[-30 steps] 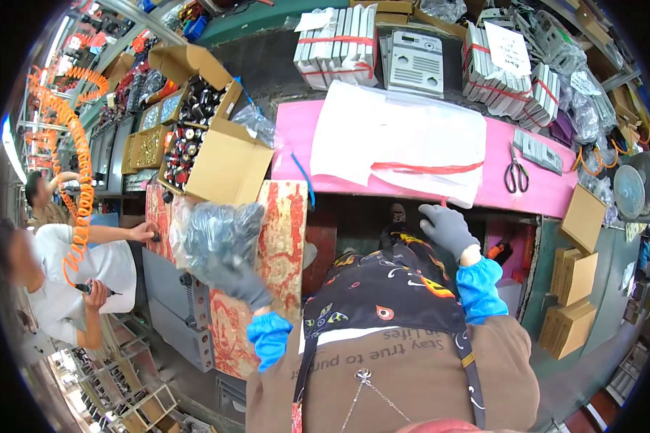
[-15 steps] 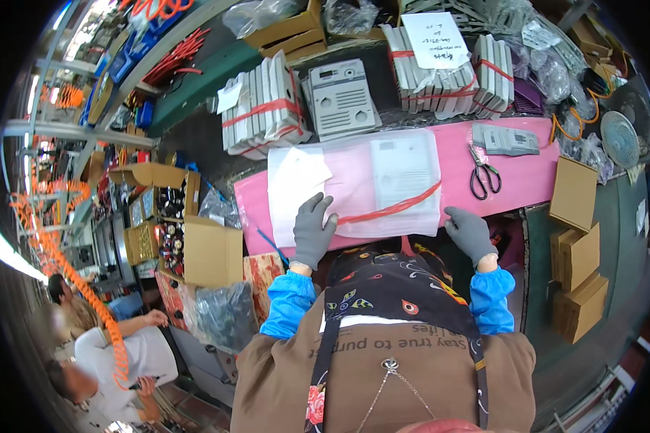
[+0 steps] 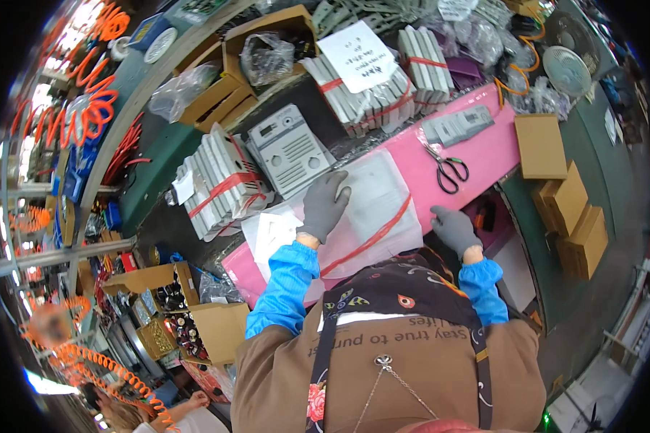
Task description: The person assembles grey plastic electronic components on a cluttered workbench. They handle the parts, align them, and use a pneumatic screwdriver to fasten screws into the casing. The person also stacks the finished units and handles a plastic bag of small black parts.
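Observation:
My left hand (image 3: 326, 207), in a grey glove, is over the translucent white foam wrap (image 3: 368, 184), fingers extended toward a light grey panel with slots (image 3: 290, 153). It holds nothing visible; whether the fingertips touch the panel I cannot tell. A red tie strip (image 3: 378, 240) runs across the wrap, and white paper sheets (image 3: 273, 234) lie at its left end. A panel in the wrap shows only faintly. Close to the near edge of the pink mat (image 3: 477, 155), my gloved right hand (image 3: 455, 229) is open and empty. Black-handled scissors (image 3: 451, 173) lie on the mat beyond it.
Red-banded panel stacks stand at the left (image 3: 224, 184) and at the back (image 3: 368, 90). Flat grey plates (image 3: 458, 126) rest on the mat. Cardboard boxes (image 3: 578, 209) are on the right; an open carton (image 3: 220, 328) sits at the left. A fan (image 3: 565, 70) stands far right.
The view has turned, so the bench appears slanted. My left hand has moved from the papers at the wrap's left end up toward the unwrapped panel. My right hand stays near the mat's front edge.

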The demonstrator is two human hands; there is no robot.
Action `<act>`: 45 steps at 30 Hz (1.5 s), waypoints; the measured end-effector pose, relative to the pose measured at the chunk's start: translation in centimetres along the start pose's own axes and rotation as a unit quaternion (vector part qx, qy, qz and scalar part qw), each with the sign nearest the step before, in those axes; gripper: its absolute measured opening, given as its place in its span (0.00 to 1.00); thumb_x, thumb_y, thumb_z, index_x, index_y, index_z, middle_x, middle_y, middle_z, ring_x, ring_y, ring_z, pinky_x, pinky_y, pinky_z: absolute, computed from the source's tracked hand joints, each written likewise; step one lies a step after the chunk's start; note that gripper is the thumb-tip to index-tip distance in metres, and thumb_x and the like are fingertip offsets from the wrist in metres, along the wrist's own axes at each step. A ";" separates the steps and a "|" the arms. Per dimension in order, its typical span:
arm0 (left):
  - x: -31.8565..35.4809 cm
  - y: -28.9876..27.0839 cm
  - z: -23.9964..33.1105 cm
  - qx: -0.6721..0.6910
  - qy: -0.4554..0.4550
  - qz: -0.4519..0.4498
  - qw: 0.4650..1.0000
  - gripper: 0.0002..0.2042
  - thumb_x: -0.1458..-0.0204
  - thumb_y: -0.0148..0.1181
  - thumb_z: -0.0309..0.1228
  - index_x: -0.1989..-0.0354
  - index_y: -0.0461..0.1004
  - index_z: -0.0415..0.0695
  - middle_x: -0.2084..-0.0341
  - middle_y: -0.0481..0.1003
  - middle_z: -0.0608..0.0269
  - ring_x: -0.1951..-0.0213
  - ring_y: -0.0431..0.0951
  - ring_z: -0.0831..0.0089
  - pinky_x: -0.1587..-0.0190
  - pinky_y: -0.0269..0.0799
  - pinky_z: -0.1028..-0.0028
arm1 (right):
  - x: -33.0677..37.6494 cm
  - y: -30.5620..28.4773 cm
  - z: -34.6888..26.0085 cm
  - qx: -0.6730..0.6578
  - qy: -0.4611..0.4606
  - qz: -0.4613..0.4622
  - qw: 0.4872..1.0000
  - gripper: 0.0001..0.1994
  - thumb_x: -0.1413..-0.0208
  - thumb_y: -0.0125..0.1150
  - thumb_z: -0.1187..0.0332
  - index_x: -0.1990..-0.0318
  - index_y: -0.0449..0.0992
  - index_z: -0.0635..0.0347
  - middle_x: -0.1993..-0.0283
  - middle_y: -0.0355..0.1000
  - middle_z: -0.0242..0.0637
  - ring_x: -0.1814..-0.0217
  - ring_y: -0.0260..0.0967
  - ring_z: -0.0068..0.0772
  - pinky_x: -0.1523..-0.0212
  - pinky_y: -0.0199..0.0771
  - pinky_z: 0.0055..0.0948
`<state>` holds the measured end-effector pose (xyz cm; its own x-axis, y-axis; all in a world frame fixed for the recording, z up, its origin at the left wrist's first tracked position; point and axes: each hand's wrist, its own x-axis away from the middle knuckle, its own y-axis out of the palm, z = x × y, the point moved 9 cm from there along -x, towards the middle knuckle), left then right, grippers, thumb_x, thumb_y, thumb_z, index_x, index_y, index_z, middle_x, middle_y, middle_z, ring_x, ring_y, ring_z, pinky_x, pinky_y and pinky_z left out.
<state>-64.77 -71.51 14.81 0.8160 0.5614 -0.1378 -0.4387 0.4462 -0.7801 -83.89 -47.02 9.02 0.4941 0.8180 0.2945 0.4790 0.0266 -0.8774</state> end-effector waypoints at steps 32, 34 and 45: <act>-43.1 19.1 11.0 -0.357 0.185 -0.337 0.851 0.12 0.46 0.49 0.30 0.61 0.80 0.49 0.63 0.80 0.52 0.58 0.80 0.54 0.57 0.75 0.62 | -13.6 0.0 11.4 0.047 -0.067 -0.078 0.994 0.28 0.39 0.51 0.69 0.30 0.59 0.53 0.60 0.76 0.41 0.63 0.79 0.40 0.72 0.78 0.43; -42.8 18.0 13.0 -0.204 0.081 -0.263 0.940 0.11 0.44 0.53 0.31 0.58 0.80 0.47 0.64 0.80 0.54 0.63 0.79 0.56 0.60 0.73 0.65 | -13.6 -0.4 11.8 0.046 -0.059 -0.091 0.993 0.27 0.39 0.51 0.69 0.31 0.60 0.53 0.59 0.75 0.43 0.62 0.78 0.41 0.71 0.77 0.44; -26.6 4.4 17.0 0.522 -0.260 0.102 0.806 0.18 0.38 0.57 0.44 0.68 0.76 0.39 0.79 0.70 0.69 0.75 0.69 0.78 0.69 0.67 0.73 | -8.4 -4.5 14.2 -0.230 -0.100 -0.192 0.949 0.37 0.52 0.60 0.64 0.30 0.58 0.48 0.48 0.74 0.51 0.50 0.75 0.54 0.54 0.76 0.43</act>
<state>-94.83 -72.64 25.39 0.5373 0.7926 0.2882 -0.8432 0.4980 0.2024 -100.56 -45.86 5.10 0.0940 0.8928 0.4406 0.8845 0.1281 -0.4485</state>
